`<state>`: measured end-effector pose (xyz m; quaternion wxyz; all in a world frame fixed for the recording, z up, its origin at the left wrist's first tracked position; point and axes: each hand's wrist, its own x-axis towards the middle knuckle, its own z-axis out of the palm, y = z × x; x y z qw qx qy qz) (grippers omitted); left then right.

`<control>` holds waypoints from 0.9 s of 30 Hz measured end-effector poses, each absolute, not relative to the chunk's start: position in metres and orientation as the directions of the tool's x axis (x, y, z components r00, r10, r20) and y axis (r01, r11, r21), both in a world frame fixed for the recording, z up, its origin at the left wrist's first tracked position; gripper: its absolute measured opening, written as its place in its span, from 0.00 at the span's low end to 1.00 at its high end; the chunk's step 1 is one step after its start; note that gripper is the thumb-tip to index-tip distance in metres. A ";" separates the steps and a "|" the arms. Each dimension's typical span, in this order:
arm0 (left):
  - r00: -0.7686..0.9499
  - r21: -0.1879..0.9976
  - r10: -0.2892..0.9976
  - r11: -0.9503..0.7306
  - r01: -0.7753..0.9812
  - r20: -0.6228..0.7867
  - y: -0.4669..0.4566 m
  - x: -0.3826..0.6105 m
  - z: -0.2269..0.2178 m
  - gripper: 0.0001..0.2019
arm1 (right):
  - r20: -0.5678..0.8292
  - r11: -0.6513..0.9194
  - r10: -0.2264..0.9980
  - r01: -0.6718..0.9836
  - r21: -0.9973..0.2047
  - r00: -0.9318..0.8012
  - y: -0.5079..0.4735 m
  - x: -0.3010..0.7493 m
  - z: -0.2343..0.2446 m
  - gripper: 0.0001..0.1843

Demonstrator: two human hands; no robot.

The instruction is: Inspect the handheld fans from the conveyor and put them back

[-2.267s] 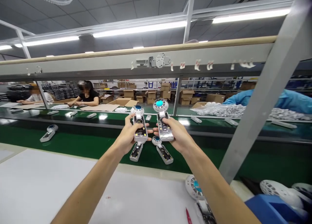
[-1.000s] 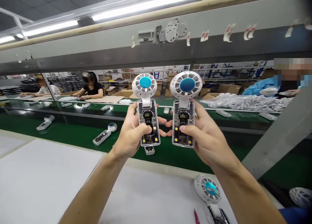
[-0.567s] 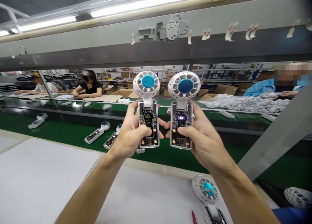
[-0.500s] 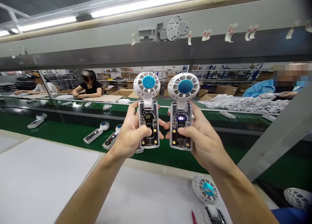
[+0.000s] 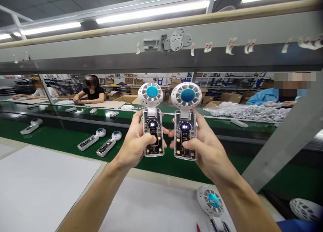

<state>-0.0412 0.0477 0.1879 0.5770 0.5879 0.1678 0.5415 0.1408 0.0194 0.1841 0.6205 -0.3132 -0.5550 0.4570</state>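
Closest to you, a red pen (image 5: 198, 227) lies on the white-covered counter (image 5: 151, 176), and just beyond it a handheld fan (image 5: 210, 201) rests with its round head toward the counter's far edge, beside your right forearm. To the right of that forearm, a blue container (image 5: 297, 226) shows in part, with a white slotted head (image 5: 304, 208) by it. Your left hand (image 5: 137, 141) is wrapped around the left fan (image 5: 152, 117), and your right hand (image 5: 208, 143) grips the right fan (image 5: 186, 119); you have both upright, side by side and apart, above the counter's far edge. Each of your thumbs presses on the dark circuit board under a clear cover, below a small lit display. Your fingertips come close between the handles; whether they touch, you cannot tell from here. Beyond, on the green conveyor belt (image 5: 63, 134), three fans lie left of your hands, two of them side by side toward its near edge. Across a dark rail, white handle parts (image 5: 113, 114) are spread along the belt's far side, with bagged white parts (image 5: 248, 111) heaped past its far edge at right. Three co-workers sit behind, before cardboard boxes (image 5: 230, 97).
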 end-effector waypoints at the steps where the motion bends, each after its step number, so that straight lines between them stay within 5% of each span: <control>1: 0.361 0.862 0.824 -0.268 -0.431 0.437 0.047 -0.042 0.188 0.33 | 0.402 0.386 0.915 -0.216 -0.897 -0.033 0.019 0.141 0.184 0.46; 27: 0.332 0.827 0.851 -0.189 -0.529 0.407 0.042 -0.036 0.187 0.29 | 0.373 0.353 0.925 -0.207 -0.912 -0.066 0.024 0.145 0.184 0.42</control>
